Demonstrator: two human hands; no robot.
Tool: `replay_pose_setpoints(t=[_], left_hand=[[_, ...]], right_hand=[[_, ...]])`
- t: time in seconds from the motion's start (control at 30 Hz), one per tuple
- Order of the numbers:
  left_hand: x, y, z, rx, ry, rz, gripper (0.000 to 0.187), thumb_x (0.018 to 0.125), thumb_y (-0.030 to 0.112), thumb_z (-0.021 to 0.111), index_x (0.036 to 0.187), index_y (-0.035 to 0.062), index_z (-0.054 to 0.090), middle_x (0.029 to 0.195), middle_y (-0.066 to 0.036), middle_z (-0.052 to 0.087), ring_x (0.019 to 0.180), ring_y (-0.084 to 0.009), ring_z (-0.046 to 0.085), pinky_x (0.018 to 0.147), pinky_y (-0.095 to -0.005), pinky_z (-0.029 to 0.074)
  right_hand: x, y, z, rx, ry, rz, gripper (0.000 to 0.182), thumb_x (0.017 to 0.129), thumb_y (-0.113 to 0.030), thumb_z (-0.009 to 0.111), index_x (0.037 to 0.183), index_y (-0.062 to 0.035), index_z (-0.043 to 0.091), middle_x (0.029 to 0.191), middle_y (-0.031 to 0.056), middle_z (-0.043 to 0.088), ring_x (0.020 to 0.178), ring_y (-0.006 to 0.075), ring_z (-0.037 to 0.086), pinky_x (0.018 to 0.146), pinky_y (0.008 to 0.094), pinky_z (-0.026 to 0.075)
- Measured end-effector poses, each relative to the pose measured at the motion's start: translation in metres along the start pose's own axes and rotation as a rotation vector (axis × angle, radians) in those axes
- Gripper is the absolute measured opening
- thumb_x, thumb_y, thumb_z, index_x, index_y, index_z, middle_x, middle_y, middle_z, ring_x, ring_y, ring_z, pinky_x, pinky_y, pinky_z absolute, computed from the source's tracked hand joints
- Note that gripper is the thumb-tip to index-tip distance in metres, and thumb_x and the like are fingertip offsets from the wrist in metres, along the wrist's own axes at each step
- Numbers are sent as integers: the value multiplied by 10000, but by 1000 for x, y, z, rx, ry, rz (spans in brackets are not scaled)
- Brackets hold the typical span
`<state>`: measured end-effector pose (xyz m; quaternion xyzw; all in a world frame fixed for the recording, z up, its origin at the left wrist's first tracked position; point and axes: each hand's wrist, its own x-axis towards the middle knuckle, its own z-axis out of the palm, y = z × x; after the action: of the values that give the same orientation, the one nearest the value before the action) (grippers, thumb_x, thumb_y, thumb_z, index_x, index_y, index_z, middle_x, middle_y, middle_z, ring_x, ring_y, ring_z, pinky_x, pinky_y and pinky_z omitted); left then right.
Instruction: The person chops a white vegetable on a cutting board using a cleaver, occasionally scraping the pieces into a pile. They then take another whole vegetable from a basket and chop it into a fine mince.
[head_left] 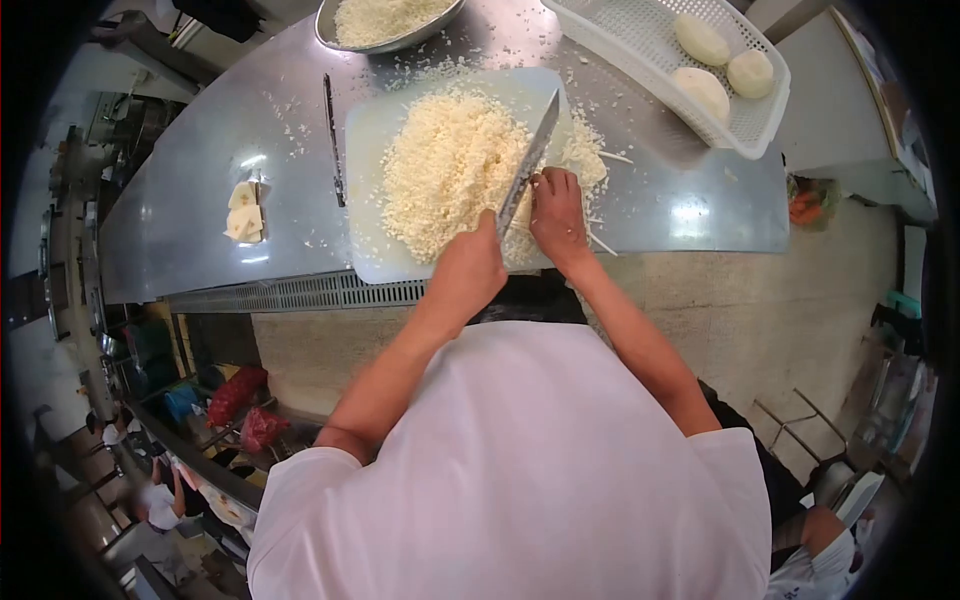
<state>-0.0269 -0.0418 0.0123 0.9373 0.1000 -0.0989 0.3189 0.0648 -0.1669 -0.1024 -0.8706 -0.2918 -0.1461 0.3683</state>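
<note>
My left hand (470, 265) is closed round the handle of a large knife (530, 160), whose blade points up and to the right over a white cutting board (368, 235). Close to the blade's right side, my right hand (560, 215) has its fingers curled; what they hold, if anything, is hidden. A large heap of finely chopped pale food (450, 165) covers much of the board, left of the knife. More chopped bits (585, 155) lie at the board's right edge, with thin pale sticks beside them.
Behind the board, a metal bowl (400, 42) holds pale bits. A white perforated basket (640, 58) at back right holds several peeled pale pieces (750, 74). A dark narrow tool (333, 140) lies left of the board; cut slabs (244, 215) rest farther left on the metal table (180, 200).
</note>
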Motion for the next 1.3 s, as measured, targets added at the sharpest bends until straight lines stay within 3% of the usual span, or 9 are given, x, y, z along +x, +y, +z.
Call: replay_pose_setpoints(t=[0.13,0.33,0.4,0.47,0.57,0.73,1.13,1.2,1.3], left_hand=[[32,1,19,44,86,159,141,797,-19,514,917,-57,450,652,-298,572,661,-474,587,600,-539,457],[9,-1,22,-11,69,42,105,798,-22,517,879,-58,460,614,-281,564,637,-471,584,574,-528,456],[32,-16,46,10,177,215,90,808,-21,505,877,-56,461,639,-296,575,643,-480,584,585,-537,452],[29,1,21,27,75,94,133,854,38,520,938,-47,462,706,-320,578,724,-496,582,638,-557,445],[1,11,6,-14,65,-1,116,788,-6,518,881,-53,467,632,-292,562,661,-477,584,610,-540,458],[29,-2,32,1,104,92,100,831,10,500,888,-68,474,663,-301,575,671,-478,587,616,-535,462],[11,10,9,-12,75,27,131,851,52,516,898,-66,488,687,-325,561,707,-494,577,654,-557,447],[7,7,25,-17,27,-82,146,860,71,516,905,-65,488,714,-313,574,723,-484,577,658,-537,449],[25,-2,33,-29,65,32,148,858,62,511,924,-68,487,709,-320,576,711,-488,577,662,-549,446]], right_hand=[[-4,2,-2,-30,-21,-9,209,773,10,541,982,5,540,1022,168,515,1021,361,481,877,438,415],[-2,2,0,-15,-28,14,223,762,13,540,985,12,540,1018,169,521,1024,364,481,883,435,416],[-3,2,-1,-29,-18,-2,235,764,16,535,998,14,542,1019,169,522,1026,362,480,880,433,417],[-2,2,-3,-19,-12,-5,215,765,34,540,979,22,539,1026,178,522,1018,367,477,878,438,414],[0,3,1,4,15,0,194,766,50,546,959,31,536,1033,187,521,1011,372,473,875,444,411],[-5,4,-3,-19,-47,20,241,749,24,538,990,18,543,1031,174,520,1037,364,471,900,435,406],[1,6,2,26,-32,18,252,714,45,550,964,16,537,1033,175,515,1030,368,465,899,437,404],[-2,3,-1,35,-9,26,242,718,53,537,957,15,535,1025,173,515,1012,367,467,892,438,404],[-3,3,-1,24,-4,12,238,720,58,530,954,17,533,1011,173,516,1002,366,467,886,440,404]])
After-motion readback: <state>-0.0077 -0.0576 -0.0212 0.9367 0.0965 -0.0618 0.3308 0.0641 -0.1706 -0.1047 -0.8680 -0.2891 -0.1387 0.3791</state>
